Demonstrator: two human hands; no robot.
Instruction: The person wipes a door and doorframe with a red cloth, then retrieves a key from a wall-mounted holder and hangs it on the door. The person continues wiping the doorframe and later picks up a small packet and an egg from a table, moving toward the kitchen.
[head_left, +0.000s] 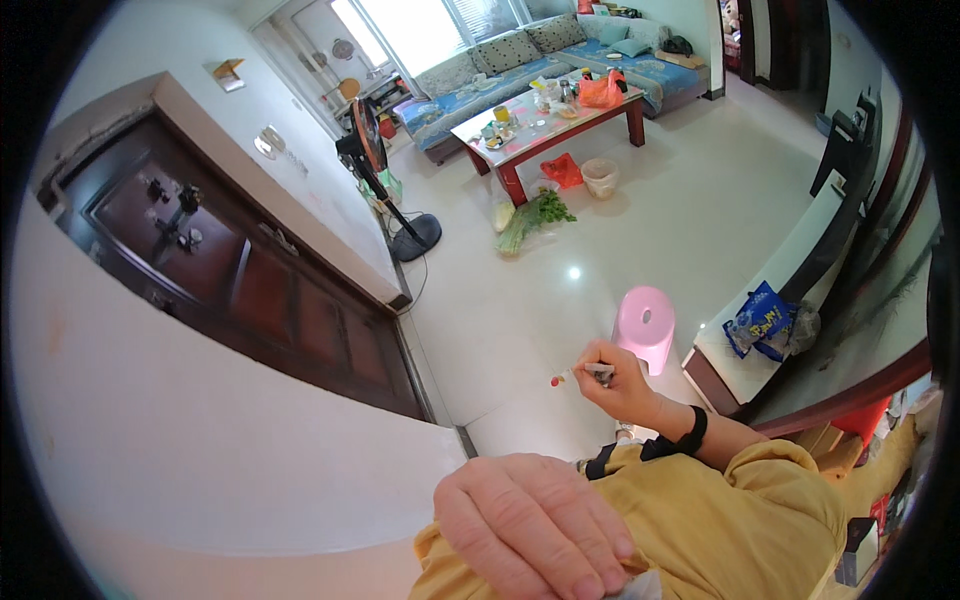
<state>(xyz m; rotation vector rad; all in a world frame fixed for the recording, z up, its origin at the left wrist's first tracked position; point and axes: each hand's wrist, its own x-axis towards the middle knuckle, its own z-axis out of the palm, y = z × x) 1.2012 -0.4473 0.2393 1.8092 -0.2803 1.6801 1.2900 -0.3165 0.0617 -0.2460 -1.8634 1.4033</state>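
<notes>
My right hand (616, 384) is raised in front of me, its fingers closed on a small whitish crumpled thing (600, 371), perhaps a wrapper. A small red thing (555, 382) shows just beyond its fingertips; whether the two are joined is unclear. A black band circles that wrist. Close to the camera, my left hand (532, 525) has its back turned up and its fingers curled. A piece of whitish, film-like material (643, 586) shows by its fingertips at the bottom edge. The palm is hidden, so any hold on it cannot be made out.
A pink plastic stool (646, 319) stands just past my right hand. To the right, blue packages (761, 322) lie on a low cabinet (727, 375). Further off are a pedestal fan (416, 236), leafy vegetables (532, 221), a bin (600, 178) and a cluttered coffee table (525, 150). A wall and dark door (262, 300) bound the left.
</notes>
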